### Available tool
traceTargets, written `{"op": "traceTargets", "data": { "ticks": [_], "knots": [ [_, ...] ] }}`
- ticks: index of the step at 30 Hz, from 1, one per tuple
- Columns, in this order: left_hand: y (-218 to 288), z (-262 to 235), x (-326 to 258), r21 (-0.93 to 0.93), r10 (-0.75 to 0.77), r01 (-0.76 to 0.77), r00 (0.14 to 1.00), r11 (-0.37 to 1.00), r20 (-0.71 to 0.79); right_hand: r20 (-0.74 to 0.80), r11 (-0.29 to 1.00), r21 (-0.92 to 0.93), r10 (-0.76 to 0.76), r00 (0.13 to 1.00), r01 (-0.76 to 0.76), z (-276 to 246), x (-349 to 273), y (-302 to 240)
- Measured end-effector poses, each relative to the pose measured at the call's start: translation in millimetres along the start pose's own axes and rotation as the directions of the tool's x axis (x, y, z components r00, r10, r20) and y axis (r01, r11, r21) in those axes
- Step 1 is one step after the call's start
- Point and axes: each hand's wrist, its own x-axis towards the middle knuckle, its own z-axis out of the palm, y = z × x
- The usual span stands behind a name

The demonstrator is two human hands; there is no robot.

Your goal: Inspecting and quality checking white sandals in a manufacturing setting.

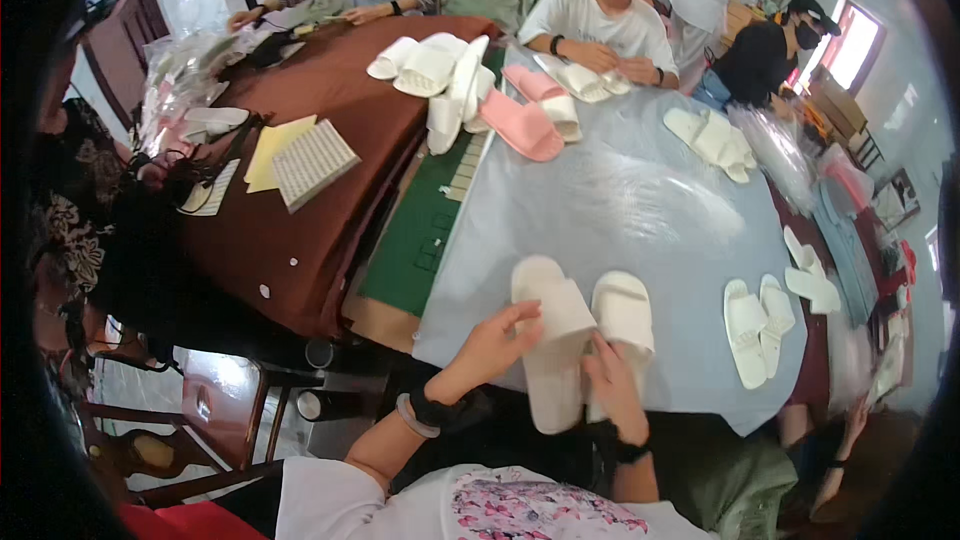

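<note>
Two white slide slippers are in front of me at the near edge of the grey-covered table. The left slipper (553, 380) is slightly blurred and tilted, its heel reaching past the table edge. My left hand (497, 342) is beside its strap, fingers spread and slightly bent, the tips at the slipper's left side. My right hand (615, 390) is between the two slippers, its fingers closed on the left slipper's right edge and partly hidden. Under and beside that hand lies the right slipper (622, 310), flat with its toe pointing away from me.
More white slippers (748, 325) lie at the right, others (712, 140) farther back. Pink slippers (525, 123) and a white pile are at the far left. A brown-covered table (330, 260) adjoins, holding a patterned pad (312, 165). Co-workers sit across. A wooden chair (225, 405) stands at lower left.
</note>
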Motion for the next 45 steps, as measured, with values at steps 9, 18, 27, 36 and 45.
{"op": "traceTargets", "data": {
  "ticks": [9,18,27,36,45],
  "knots": [
    [-27,-64,75,-0.093,-0.011,0.004,0.997,0.996,-0.075,-0.649,0.788,-0.300,0.244,0.721,-0.537,-159,-46,176],
    [-31,-122,174,-0.263,-0.094,0.007,0.943,0.965,-0.320,-0.487,0.767,-0.492,0.151,0.860,-0.413,-63,-54,58],
    [-69,-169,284,-0.440,-0.233,-0.052,0.789,0.897,-0.568,-0.456,0.730,-0.606,0.007,0.890,-0.316,-164,-21,165],
    [-83,-193,318,-0.779,-0.401,-0.047,0.838,0.625,-0.371,-0.679,0.874,-0.336,0.034,0.733,-0.351,-119,-42,121],
    [-69,-172,310,-0.970,-0.301,-0.055,0.945,0.235,-0.127,-0.487,0.879,-0.287,0.207,0.848,-0.380,-80,-50,127]
  ]
}}
